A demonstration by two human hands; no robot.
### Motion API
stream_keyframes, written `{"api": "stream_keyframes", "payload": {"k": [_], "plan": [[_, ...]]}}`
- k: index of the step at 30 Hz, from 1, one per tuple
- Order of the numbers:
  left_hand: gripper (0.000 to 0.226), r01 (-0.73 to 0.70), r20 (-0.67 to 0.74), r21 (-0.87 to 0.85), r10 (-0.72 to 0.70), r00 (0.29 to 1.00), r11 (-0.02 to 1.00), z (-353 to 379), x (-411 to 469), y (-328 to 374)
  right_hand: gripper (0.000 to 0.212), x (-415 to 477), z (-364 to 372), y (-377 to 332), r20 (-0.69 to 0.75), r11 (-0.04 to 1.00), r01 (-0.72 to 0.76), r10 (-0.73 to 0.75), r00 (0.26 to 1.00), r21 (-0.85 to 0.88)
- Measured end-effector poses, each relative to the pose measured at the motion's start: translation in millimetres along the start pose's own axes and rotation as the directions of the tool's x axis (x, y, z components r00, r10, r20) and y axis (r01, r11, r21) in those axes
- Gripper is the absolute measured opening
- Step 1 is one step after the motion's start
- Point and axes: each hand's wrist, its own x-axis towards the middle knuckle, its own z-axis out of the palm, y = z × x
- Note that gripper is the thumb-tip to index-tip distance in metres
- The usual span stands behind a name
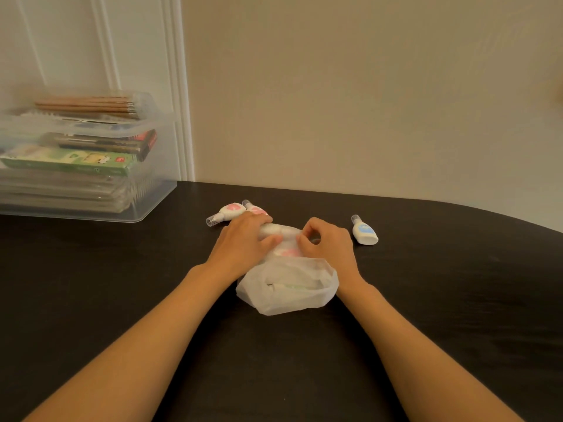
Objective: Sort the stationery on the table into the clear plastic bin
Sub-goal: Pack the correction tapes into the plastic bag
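Unpacking step, I judge: left hand [243, 240] grips the white bag [286, 296], right hand [329, 243] beside it pinches its film; next calls for peeling it open.

Clear bin [152, 196] at 10 o'clock, stuffed w/ boxed stationery. Thin white bag [286, 296] ctr, crumpled, mouth open. Pink-label tape [230, 211] & second pink tape [258, 210] side by side at 12; blue-label tape [364, 233] flat at 2.
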Motion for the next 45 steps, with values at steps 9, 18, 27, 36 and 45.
{"api": "stream_keyframes", "payload": {"k": [9,18,27,36,45], "plan": [[0.064,0.225,-0.152,-0.048,-0.23,0.961,0.973,1.2,-5.1,11.7,0.016,6.0,0.4,9.5,0.017,0.956,-0.093,0.092,0.996,0.277],[0.046,0.219,-0.125,0.066,-0.21,0.97,0.973,-3.2,-11.0,3.0,0.021,6.5,3.4,3.6,0.069,0.979,0.086,-0.074,0.995,-0.183],[0.04,-0.008,-0.111,0.232,0.035,0.993,0.973,-8.6,-8.2,10.0,0.015,6.1,5.4,2.4,-0.025,0.997,0.059,-0.061,0.998,-0.053],[0.03,0.083,0.284,0.016,-0.084,0.955,0.996,-9.7,29.1,19.3,0.023,5.2,0.5,7.0,-0.032,0.989,-0.082,0.087,0.996,0.122],[0.029,0.121,0.396,-0.004,-0.109,0.912,0.993,-17.2,37.8,26.8,0.014,5.1,2.8,7.4,-0.073,0.996,0.064,-0.06,0.995,0.054]]}}
